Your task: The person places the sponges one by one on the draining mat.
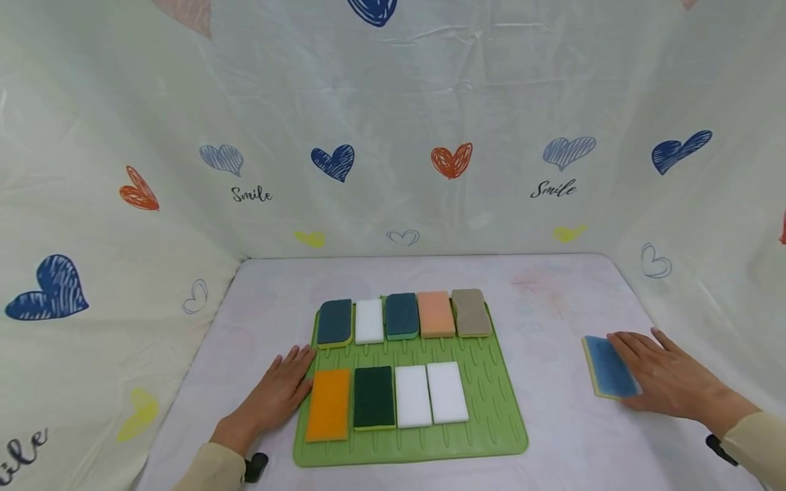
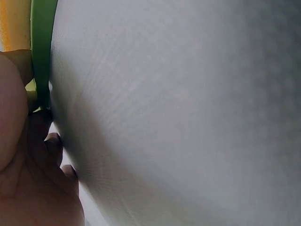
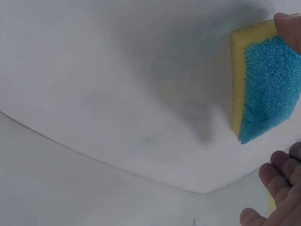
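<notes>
A green ridged mat (image 1: 491, 423) lies mid-table with two rows of sponges. The back row has a dark blue one (image 1: 334, 321), a white one (image 1: 369, 320), a teal-based blue one (image 1: 402, 316), a peach one (image 1: 435, 314) and a grey-brown one (image 1: 471, 311). The front row has an orange sponge (image 1: 329, 404), a dark green one (image 1: 374, 397) and two white ones (image 1: 431, 394). My left hand (image 1: 279, 394) lies flat on the table against the mat's left edge (image 2: 43, 52). My right hand (image 1: 660, 374) rests with straight fingers on a blue and yellow sponge (image 1: 606, 368) (image 3: 265, 84) to the right of the mat.
The table (image 1: 552, 293) is covered in a pale cloth. Cloth walls (image 1: 393, 136) printed with hearts stand close on the left, back and right. The front right of the mat holds no sponge.
</notes>
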The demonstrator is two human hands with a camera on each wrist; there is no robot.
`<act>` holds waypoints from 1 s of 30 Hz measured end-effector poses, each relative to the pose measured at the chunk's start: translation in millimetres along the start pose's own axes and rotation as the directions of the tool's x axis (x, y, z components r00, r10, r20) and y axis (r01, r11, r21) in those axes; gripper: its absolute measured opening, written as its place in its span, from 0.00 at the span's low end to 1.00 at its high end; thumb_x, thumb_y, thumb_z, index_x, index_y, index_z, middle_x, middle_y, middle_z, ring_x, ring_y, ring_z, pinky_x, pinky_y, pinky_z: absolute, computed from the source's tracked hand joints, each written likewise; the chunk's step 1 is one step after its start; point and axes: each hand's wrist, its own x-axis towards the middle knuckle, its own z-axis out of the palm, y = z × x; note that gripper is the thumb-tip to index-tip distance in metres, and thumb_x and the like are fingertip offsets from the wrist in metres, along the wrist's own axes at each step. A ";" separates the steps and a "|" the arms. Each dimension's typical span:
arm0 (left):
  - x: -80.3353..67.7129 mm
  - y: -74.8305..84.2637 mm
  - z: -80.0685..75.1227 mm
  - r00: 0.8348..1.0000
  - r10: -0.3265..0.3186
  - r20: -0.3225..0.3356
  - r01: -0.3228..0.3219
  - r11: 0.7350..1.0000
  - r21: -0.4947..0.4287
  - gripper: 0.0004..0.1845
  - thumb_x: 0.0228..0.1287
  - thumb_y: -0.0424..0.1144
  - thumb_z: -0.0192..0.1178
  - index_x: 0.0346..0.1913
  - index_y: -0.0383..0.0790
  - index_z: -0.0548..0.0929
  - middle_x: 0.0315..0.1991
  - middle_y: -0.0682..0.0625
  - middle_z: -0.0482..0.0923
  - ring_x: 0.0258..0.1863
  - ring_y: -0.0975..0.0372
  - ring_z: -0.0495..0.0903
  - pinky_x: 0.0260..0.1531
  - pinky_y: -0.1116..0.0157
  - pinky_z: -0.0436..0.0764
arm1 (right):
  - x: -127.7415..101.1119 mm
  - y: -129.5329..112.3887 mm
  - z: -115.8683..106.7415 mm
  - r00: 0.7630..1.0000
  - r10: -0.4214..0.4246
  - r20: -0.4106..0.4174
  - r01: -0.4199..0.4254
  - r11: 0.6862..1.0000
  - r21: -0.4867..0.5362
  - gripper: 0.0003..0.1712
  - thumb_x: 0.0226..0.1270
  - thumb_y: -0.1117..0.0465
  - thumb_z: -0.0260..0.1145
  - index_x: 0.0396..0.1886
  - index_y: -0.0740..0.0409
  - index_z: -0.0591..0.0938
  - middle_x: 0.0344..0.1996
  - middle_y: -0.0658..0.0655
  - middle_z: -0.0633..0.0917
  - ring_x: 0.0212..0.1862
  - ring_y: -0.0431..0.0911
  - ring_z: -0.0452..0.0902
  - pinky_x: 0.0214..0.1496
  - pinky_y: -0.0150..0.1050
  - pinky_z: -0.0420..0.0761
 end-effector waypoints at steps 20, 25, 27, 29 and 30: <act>-1.6 0.3 -0.3 1.000 0.001 -0.015 -0.001 1.000 0.011 0.34 0.83 0.45 0.55 0.83 0.35 0.61 0.82 0.39 0.61 0.83 0.41 0.56 0.79 0.36 0.54 | 19.0 11.7 15.4 0.999 -0.002 -0.043 0.002 1.000 -0.007 0.62 0.50 0.33 0.81 0.72 0.69 0.66 0.66 0.69 0.78 0.66 0.64 0.74 0.81 0.45 0.14; -1.1 1.5 -0.3 1.000 0.002 -0.012 -0.002 1.000 0.006 0.34 0.83 0.45 0.55 0.83 0.35 0.60 0.82 0.39 0.61 0.83 0.41 0.56 0.79 0.35 0.54 | 19.7 12.2 14.4 0.996 0.040 0.082 -0.044 0.998 0.041 0.61 0.57 0.29 0.75 0.73 0.70 0.66 0.69 0.71 0.76 0.68 0.67 0.72 0.82 0.68 0.48; -0.9 2.2 -0.4 1.000 0.000 -0.011 0.000 1.000 0.004 0.34 0.83 0.45 0.55 0.83 0.35 0.60 0.82 0.39 0.61 0.83 0.41 0.56 0.79 0.35 0.54 | 19.9 13.1 14.4 0.990 0.056 0.130 -0.065 0.995 0.070 0.62 0.59 0.28 0.73 0.74 0.71 0.64 0.70 0.71 0.74 0.70 0.67 0.71 0.76 0.69 0.59; -0.7 2.6 -0.5 1.000 -0.001 -0.011 0.001 1.000 0.004 0.34 0.83 0.45 0.55 0.83 0.35 0.61 0.82 0.39 0.61 0.83 0.41 0.56 0.79 0.35 0.53 | 19.8 14.3 15.1 0.986 0.064 0.155 -0.079 0.993 0.093 0.62 0.60 0.28 0.73 0.74 0.71 0.64 0.70 0.71 0.74 0.70 0.67 0.70 0.75 0.67 0.62; -0.6 2.7 -0.6 1.000 -0.002 -0.011 0.002 1.000 0.004 0.34 0.83 0.45 0.55 0.83 0.35 0.60 0.82 0.39 0.61 0.83 0.41 0.56 0.80 0.35 0.53 | 20.2 14.4 15.2 0.984 0.069 0.164 -0.087 0.991 0.105 0.62 0.60 0.28 0.73 0.74 0.72 0.64 0.70 0.72 0.74 0.70 0.67 0.70 0.74 0.67 0.63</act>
